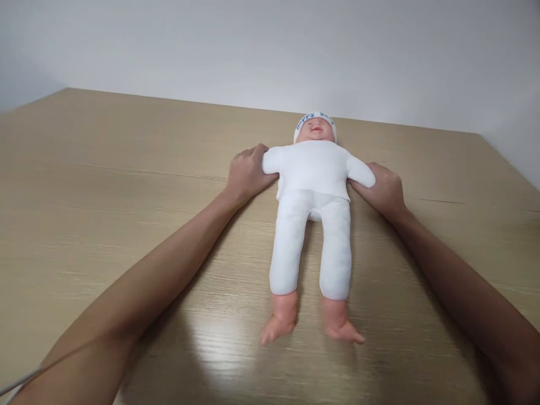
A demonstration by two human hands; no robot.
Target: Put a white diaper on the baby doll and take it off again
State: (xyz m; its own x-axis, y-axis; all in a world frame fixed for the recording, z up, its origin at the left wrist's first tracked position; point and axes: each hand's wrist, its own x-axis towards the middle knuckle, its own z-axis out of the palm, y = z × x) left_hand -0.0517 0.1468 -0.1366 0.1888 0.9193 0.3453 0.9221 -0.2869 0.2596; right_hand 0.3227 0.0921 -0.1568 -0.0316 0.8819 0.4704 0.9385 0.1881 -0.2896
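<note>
A baby doll [314, 171] in a white top and white trousers lies on its back on the wooden table [126, 197], its head towards the far edge. Its white cap [315, 117] carries blue lettering. The bare pink feet point towards me, spread apart. My left hand [248, 171] is closed round the end of the doll's arm on the left of the picture. On the other side, my right hand [383, 188] grips the end of the other arm. The doll's own hands are hidden within my grip.
A pale wall [261, 50] rises behind the table's far edge. A thin light cable [19, 381] crosses my left forearm at the bottom left. Light reflects off the tabletop near the doll's feet.
</note>
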